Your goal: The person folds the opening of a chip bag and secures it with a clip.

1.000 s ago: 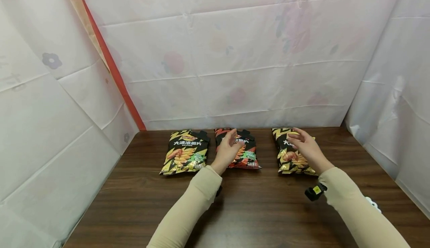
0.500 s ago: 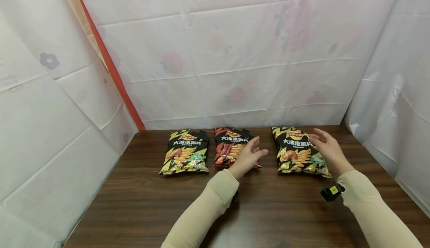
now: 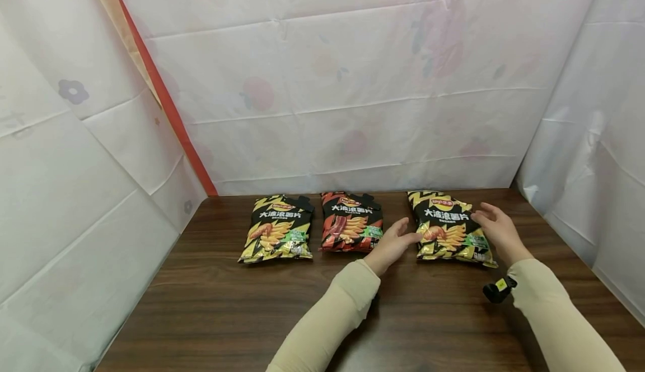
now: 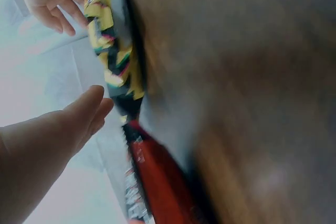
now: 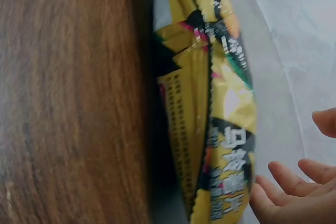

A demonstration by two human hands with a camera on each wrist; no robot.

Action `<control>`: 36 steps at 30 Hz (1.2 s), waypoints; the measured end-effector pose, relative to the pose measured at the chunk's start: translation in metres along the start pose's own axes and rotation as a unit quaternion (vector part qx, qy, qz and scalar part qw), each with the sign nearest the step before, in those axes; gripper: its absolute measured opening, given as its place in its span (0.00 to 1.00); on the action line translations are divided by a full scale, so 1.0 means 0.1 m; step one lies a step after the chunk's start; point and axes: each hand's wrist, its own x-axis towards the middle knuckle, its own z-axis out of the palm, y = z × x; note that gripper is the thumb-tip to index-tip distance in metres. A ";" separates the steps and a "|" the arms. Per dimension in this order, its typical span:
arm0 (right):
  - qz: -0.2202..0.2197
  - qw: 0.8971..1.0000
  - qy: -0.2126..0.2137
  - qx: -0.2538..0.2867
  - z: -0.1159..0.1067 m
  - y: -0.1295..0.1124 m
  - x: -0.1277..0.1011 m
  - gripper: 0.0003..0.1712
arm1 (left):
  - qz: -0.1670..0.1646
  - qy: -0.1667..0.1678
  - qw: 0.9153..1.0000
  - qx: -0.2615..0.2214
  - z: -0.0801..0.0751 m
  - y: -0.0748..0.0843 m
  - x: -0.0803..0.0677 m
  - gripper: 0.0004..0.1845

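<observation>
While the right hand is released, its fingers loosely extended, the fingertips stand at the right edge of a yellow-and-black chip bag; whether they touch it cannot be told. The left hand is likewise released, fingers extended and thumb apart, at the lower left edge of the same bag; contact is again unclear. This bag lies printed face up on the dark wooden table, between the two hands. A black device is worn at the right wrist, by the pale sleeve. Left of the left hand lies a red chip bag, and just beyond it a second yellow bag, each with a black piece at its upper right corner. White printed sheeting rises behind the table.
</observation>
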 end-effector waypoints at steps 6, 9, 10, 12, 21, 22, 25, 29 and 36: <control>0.024 1.000 -0.002 0.003 0.01 0.07 0.03 0.47 | -0.031 -0.028 0.997 -0.063 0.05 -0.05 0.06 0.40; 0.031 1.000 -0.002 0.004 0.01 0.08 0.05 0.46 | -0.043 -0.037 0.995 -0.079 0.08 -0.05 0.07 0.41; 0.034 0.999 -0.003 0.003 0.01 0.09 0.05 0.46 | -0.046 -0.039 0.995 -0.084 0.09 -0.06 0.08 0.41; 0.040 0.999 -0.006 0.002 0.01 0.10 0.07 0.45 | -0.051 -0.041 0.993 -0.096 0.10 -0.07 0.10 0.40; 0.077 0.997 -0.009 -0.001 0.05 0.15 0.13 0.45 | -0.084 -0.069 0.985 -0.133 0.13 -0.09 0.18 0.40; 0.080 0.997 -0.010 -0.001 0.05 0.15 0.14 0.45 | -0.085 -0.070 0.985 -0.132 0.14 -0.09 0.18 0.40; 0.087 0.996 -0.014 -0.001 0.05 0.15 0.14 0.46 | -0.089 -0.069 0.984 -0.137 0.14 -0.08 0.19 0.40; 0.090 0.996 -0.011 0.003 0.05 0.16 0.14 0.46 | -0.086 -0.072 0.984 -0.136 0.13 -0.09 0.19 0.41; 0.093 0.995 0.018 0.023 0.07 0.16 0.14 0.44 | -0.079 -0.068 0.986 -0.126 0.11 -0.11 0.16 0.41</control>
